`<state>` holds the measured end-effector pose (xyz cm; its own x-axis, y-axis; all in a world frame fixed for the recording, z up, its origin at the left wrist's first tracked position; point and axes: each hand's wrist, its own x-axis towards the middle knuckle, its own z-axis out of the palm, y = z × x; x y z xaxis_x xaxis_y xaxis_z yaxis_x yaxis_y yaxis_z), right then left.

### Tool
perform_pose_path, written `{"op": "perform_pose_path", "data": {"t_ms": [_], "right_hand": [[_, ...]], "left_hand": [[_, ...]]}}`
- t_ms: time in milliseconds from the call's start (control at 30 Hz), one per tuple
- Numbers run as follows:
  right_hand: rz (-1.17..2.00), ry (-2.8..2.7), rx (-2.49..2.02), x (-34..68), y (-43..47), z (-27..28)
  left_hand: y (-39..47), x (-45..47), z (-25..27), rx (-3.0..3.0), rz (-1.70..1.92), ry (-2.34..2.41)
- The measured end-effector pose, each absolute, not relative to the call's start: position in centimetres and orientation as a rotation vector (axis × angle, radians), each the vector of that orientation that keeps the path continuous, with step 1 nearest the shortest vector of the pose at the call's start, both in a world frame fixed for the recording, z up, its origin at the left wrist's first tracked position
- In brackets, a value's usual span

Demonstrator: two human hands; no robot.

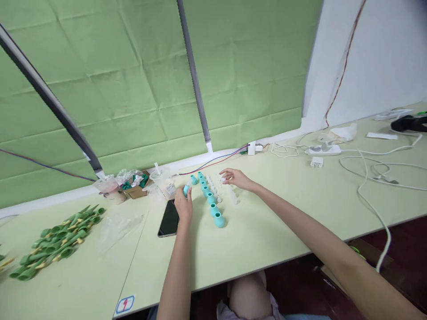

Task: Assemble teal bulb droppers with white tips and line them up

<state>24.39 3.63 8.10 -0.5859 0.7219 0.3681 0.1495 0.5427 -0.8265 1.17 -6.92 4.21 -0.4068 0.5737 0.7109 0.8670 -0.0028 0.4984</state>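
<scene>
My left hand (183,205) is closed around a turquoise cup-like piece (186,190), held above the phone's upper end. Just right of it, several more turquoise round pieces with open tops (210,198) stand in a row running away from me. Beside that row lies a line of small white translucent pieces (214,188). My right hand (236,178) pinches a small white piece (223,180) over the far end of the white pieces. A longer white translucent piece (232,194) lies below that hand.
A black phone (168,218) lies beside my left wrist. Green curved pieces (56,240) are heaped at left, near a clear plastic bag (116,229). Two plastic cups (111,189) and a small box (135,190) stand by the wall. A power strip (323,150) and cables lie at right.
</scene>
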Motion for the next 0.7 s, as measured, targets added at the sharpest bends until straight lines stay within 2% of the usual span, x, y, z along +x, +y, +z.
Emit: {"op": "perform_pose_path", "data": {"t_ms": [100, 267, 500, 700], "right_hand": [[1.364, -1.913, -0.471, 24.3, 3.0, 8.9], [1.585, -1.851, -0.289, 24.8, 0.1, 10.0], [1.589, -1.989, -0.183, 24.9, -1.7, 10.6], [1.44, -1.889, -0.418, 25.0, -0.1, 8.4]], "left_hand": [[-7.0, 2.0, 4.3, -1.583, -1.326, -1.964], [-6.9, 1.8, 4.1, -1.581, -1.351, -1.959], [-5.9, 1.2, 3.3, -1.539, -1.459, -1.967], [-4.9, -0.4, 2.1, -1.456, -1.616, -2.05]]}}
